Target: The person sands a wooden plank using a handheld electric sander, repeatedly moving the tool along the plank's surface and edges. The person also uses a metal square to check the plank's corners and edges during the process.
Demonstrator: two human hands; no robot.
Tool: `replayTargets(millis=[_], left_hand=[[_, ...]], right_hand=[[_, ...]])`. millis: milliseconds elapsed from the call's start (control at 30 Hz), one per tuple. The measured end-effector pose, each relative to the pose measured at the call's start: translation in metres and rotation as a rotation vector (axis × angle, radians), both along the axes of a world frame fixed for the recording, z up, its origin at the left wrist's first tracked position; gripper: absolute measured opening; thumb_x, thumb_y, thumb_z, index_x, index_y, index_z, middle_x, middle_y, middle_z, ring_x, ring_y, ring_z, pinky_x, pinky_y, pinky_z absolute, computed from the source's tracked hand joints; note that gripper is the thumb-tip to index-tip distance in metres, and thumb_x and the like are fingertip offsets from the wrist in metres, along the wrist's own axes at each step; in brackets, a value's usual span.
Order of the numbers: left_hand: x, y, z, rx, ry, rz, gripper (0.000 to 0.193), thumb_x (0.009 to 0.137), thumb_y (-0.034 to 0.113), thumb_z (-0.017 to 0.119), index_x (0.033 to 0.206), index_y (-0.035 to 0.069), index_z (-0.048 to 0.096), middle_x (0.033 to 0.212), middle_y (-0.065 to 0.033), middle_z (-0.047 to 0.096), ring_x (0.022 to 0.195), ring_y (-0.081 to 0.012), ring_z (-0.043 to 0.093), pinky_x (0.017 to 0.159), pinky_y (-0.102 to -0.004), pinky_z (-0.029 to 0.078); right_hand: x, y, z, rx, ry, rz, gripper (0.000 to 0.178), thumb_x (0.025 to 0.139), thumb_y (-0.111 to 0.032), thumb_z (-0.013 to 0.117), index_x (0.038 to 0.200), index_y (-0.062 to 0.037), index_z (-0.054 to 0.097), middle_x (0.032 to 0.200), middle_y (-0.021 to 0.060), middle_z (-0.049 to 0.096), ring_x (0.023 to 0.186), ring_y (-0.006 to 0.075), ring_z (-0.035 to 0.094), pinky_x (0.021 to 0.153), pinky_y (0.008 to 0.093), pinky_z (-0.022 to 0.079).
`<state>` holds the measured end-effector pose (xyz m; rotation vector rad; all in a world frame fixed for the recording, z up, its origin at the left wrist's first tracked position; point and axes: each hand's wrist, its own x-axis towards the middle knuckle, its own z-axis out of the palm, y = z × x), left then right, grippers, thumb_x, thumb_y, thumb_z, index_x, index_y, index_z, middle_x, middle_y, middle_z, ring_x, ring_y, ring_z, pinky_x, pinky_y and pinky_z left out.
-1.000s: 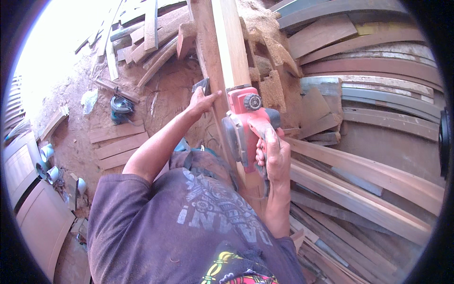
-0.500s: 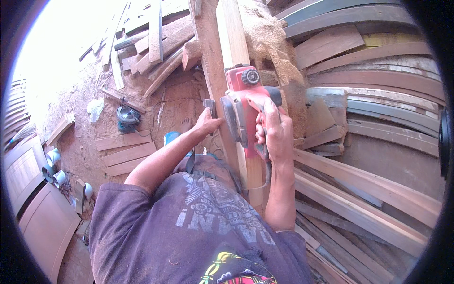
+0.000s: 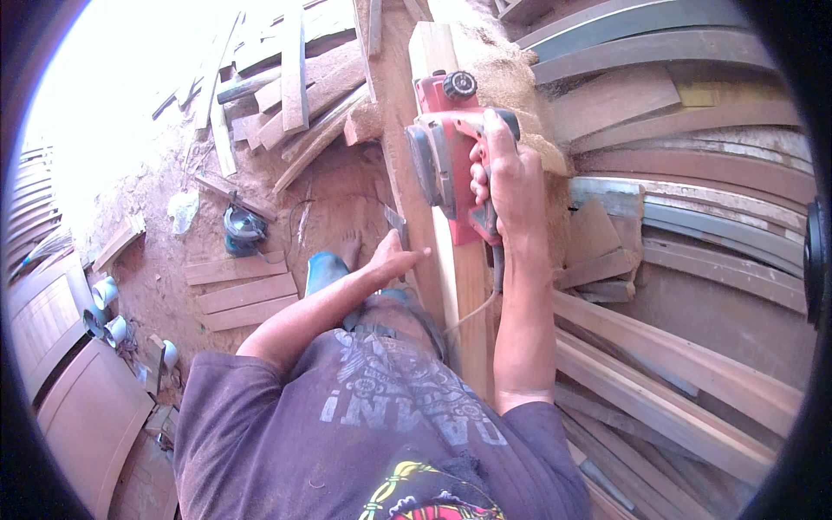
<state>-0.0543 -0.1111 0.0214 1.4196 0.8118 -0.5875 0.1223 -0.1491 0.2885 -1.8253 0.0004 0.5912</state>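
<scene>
My right hand is wrapped around the rear handle of a red and black electric planer. The planer rests on a long pale timber beam, and its cord runs back beside my right forearm. At the beam's left side is my left hand, closed on a small flat grey tool that sticks up past the fingers; its exact kind is unclear. One finger of that hand stretches toward the beam. The planer hides part of the beam's upper face.
Sawdust is heaped right of the beam. Stacked boards fill the right side. On the ground at left lie a teal circular saw, short planks and scrap wood. Panelled doors lie lower left.
The planer and my right hand sit slightly farther forward along the beam, exposing more timber behind. My left hand and its grey tool are lower in view. The whole view has shifted a little.
</scene>
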Motion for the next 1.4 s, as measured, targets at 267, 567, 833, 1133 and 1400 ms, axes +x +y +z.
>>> replayTargets(millis=[267,567,833,1133,1400], left_hand=[[-0.006,-0.005,-0.008,0.096,-0.048,-0.037,0.086,0.087,0.037,0.092,0.145,-0.011,0.050,0.140,-0.0249,0.066,0.132,-0.0312,0.063,0.114,-0.0421,0.050],[0.003,0.011,0.028,0.004,-0.023,0.040,0.104,0.081,0.045,0.094,0.153,-0.012,0.043,0.147,-0.0297,0.062,0.136,-0.0367,0.061,0.110,-0.0418,0.053],[0.001,-0.003,-0.004,0.034,-0.198,0.157,0.072,0.083,0.037,0.093,0.131,-0.004,0.058,0.107,-0.0192,0.075,0.087,-0.0274,0.074,0.068,-0.0402,0.061],[0.004,0.004,-0.035,0.055,-0.355,0.157,0.047,0.088,0.037,0.091,0.114,0.003,0.073,0.096,-0.0092,0.076,0.078,-0.0194,0.069,0.063,-0.0369,0.054],[-0.051,-0.021,-0.027,0.149,-0.213,0.209,0.067,0.089,0.065,0.084,0.117,0.005,0.072,0.102,-0.0090,0.075,0.085,-0.0224,0.074,0.065,-0.0369,0.054]], right_hand=[[0.088,0.077,-0.013,0.050,-0.182,0.102,0.060,0.104,-0.059,0.062,0.097,-0.0028,0.082,0.065,-0.0007,0.058,0.051,0.0091,0.054,0.047,0.0287,0.045],[0.106,0.093,-0.005,0.290,-0.306,0.126,0.069,0.108,-0.064,0.057,0.113,0.0019,0.074,0.074,-0.0004,0.055,0.058,0.0082,0.050,0.054,0.0278,0.043],[-0.061,-0.125,0.012,0.182,-0.184,-0.052,0.066,0.112,-0.064,0.049,0.107,-0.0012,0.069,0.073,-0.0003,0.056,0.053,0.0088,0.046,0.049,0.0281,0.036],[-0.308,-0.354,0.026,-0.220,0.005,-0.395,0.067,0.113,-0.060,0.050,0.103,0.0025,0.072,0.070,-0.0025,0.055,0.058,0.0072,0.051,0.051,0.0256,0.038],[-0.438,-0.443,-0.018,-0.229,0.115,-0.446,0.060,0.111,-0.056,0.059,0.096,0.0004,0.074,0.068,-0.0038,0.056,0.057,0.0059,0.052,0.050,0.0255,0.040]])
